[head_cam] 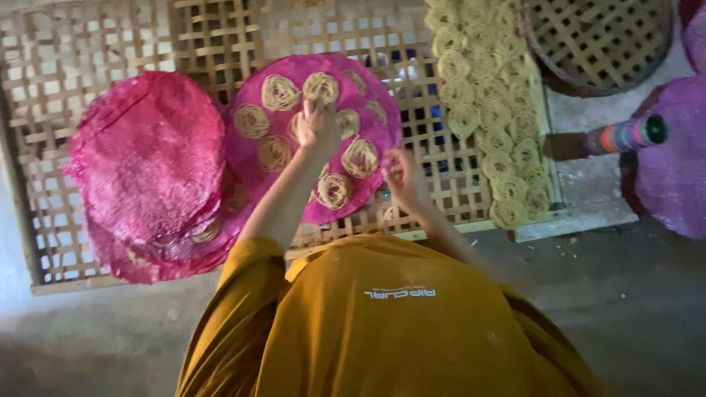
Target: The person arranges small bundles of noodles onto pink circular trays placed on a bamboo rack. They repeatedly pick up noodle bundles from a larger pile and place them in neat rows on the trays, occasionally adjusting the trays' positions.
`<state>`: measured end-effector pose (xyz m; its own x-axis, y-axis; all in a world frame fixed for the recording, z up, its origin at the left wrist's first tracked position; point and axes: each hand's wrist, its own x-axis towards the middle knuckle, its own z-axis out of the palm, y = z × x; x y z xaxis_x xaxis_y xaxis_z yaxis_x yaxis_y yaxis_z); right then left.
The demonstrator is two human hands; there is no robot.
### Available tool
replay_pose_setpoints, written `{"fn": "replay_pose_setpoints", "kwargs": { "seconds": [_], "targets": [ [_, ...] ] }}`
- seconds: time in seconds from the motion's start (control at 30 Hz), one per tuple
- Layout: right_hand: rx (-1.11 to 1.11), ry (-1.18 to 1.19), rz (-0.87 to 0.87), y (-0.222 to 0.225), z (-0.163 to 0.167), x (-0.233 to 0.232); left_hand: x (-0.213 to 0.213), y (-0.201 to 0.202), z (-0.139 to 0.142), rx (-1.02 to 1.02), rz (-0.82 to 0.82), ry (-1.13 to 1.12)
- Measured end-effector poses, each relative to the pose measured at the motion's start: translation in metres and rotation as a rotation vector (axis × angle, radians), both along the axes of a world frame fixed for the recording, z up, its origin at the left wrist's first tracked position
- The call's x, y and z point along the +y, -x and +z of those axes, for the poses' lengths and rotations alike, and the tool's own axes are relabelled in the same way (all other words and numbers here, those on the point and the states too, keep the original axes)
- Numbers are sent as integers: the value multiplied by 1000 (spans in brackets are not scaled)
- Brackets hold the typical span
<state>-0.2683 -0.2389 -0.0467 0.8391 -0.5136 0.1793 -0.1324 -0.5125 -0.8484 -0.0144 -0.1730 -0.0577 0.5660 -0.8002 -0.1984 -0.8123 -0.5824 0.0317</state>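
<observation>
A round pink woven mat (382,110) lies on a bamboo lattice tray (88,51) and carries several coiled yellow noodle nests (280,93). My left hand (317,126) reaches over the middle of the mat, fingers pinched on one nest just below the top nest (321,86). My right hand (403,175) is at the mat's lower right edge and seems to grip that rim. My orange shirt fills the bottom of the view.
A stack of pink mats (147,162) with nests between them lies to the left. Rows of noodle nests (485,95) cover the tray's right side. A round woven basket (599,37) stands top right. Another person's bangled arm (625,136) and another pink mat (673,162) are at right.
</observation>
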Motion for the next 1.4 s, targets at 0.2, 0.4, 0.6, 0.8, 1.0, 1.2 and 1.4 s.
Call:
{"fn": "replay_pose_setpoints", "kwargs": {
  "seconds": [0.2, 0.4, 0.6, 0.8, 1.0, 1.2, 1.4],
  "targets": [
    [6, -680, -21, 22, -4, -8, -1, 23, 13, 592, 164, 249],
    [-121, -1328, -342, 29, -21, -54, 12, 141, 66, 628, -302, 536],
    [199, -317, -491, 87, -25, -106, 26, 127, 44, -124, -295, 519],
    [257, 420, -460, 107, -6, -116, 35, 97, 7, -150, -255, 291],
    [282, 752, -537, 94, 21, -107, 33, 86, 42, 334, 27, 188],
    [187, -466, -103, 83, 2, -49, 28, 134, 88, 851, 50, 281],
    [-217, -806, -105, 120, -26, -41, 39, 148, 84, 854, 72, 287]
  ]
}}
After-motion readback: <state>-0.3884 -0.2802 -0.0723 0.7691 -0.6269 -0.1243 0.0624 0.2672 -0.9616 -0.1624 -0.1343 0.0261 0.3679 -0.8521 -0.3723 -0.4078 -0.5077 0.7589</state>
